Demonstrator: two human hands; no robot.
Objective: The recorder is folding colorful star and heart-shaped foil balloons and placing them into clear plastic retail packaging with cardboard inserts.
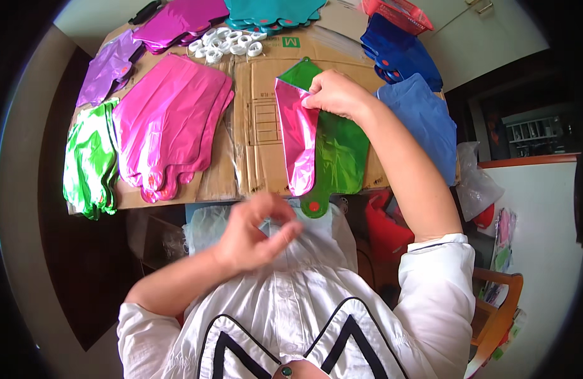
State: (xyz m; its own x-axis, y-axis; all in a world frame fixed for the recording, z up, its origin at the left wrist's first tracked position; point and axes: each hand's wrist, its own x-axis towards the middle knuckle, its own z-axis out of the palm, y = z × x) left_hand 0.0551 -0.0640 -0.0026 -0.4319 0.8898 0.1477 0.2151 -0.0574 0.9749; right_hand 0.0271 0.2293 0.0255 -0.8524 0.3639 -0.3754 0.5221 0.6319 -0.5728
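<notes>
My right hand (pixel 339 96) pinches the edge of a shiny pink foil balloon (pixel 297 142), flat and folded into a narrow strip. Under it lies a flat green foil balloon (pixel 342 151) on the cardboard, its rounded tail with a red dot hanging past the near edge. My left hand (pixel 256 232) is above my lap, just in front of that edge. Its thumb and forefinger are apart with nothing visible between them, and motion blurs it slightly.
Cardboard (pixel 256 95) covers the table. Left are stacks of pink foil balloons (pixel 171 120), bright green ones (pixel 89 158) and purple ones (pixel 108 66). White ribbon rolls (pixel 225 44) and teal foil (pixel 272 12) lie farther back. Blue stacks (pixel 421 123) are on the right, near a red basket (pixel 402 16).
</notes>
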